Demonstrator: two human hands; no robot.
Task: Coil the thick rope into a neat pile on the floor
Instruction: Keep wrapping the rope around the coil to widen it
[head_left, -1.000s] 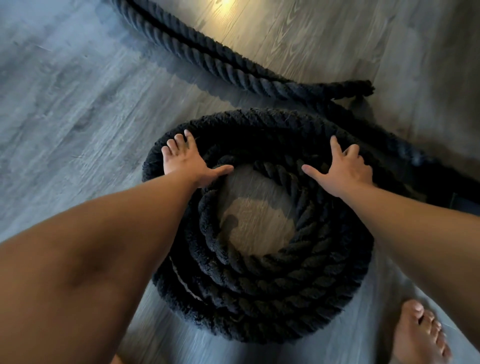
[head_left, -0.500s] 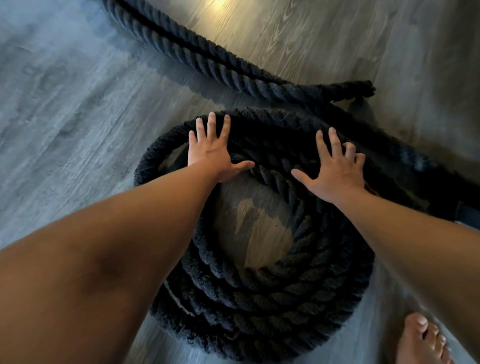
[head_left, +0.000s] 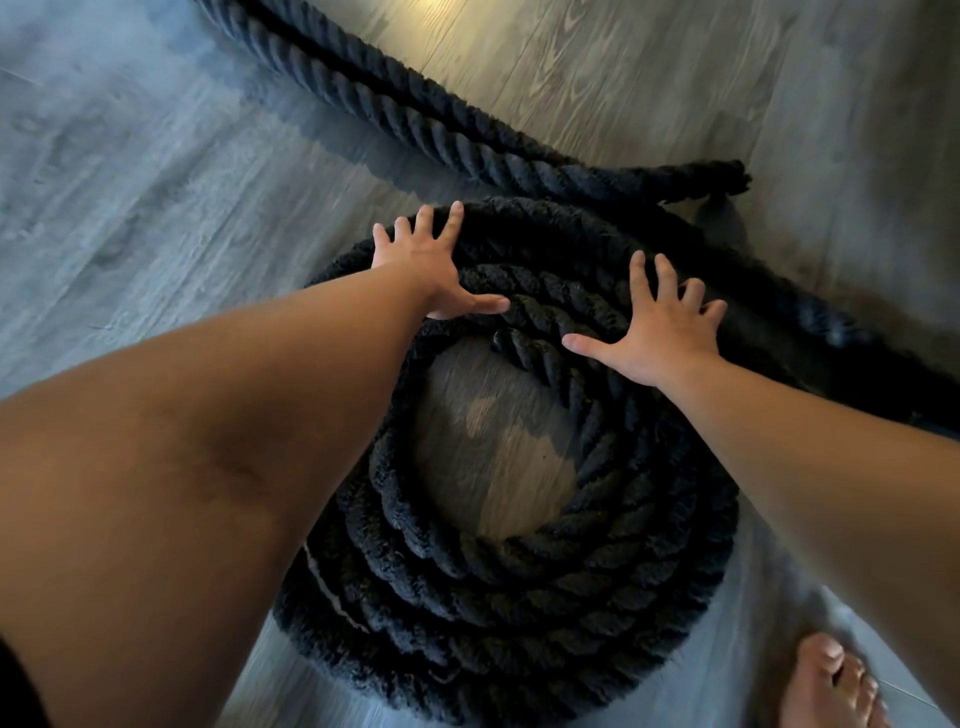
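A thick rope (head_left: 519, 597), black and twisted, lies wound into a round coil (head_left: 670, 525) in the middle of the frame, flat on a grey wood-grain floor (head_left: 156, 208). Several turns sit side by side and stacked, forming a broad ring. Inside the ring is an oval patch of bare floor, partly lit and partly shadowed.

Both hands are on the far side of the coil, at centre frame. The left hand (head_left: 423, 265) lies flat on the outer turns at the ring's upper left, fingers straight and spread, the thumb stretched right across an inner turn. The right hand (head_left: 662, 332) lies flat on the upper right of the ring, fingers splayed and the thumb pointing left toward the inner edge. Neither hand is curled round the rope; both rest on top of it, apart from each other. Bare forearms reach in from the lower left and the right edge.

An uncoiled length of rope (head_left: 389, 98) runs straight from the top left of the frame down toward the coil's far side. A frayed rope end (head_left: 727, 176) lies at upper right, just beyond the ring. More rope runs from there toward the right edge in deep shadow, where its course is hard to follow.

A thin pale strip (head_left: 322, 577) shows among the turns at the lower left; what it is cannot be told. A bare foot (head_left: 826, 686) stands on the floor at the bottom right corner, near the coil.
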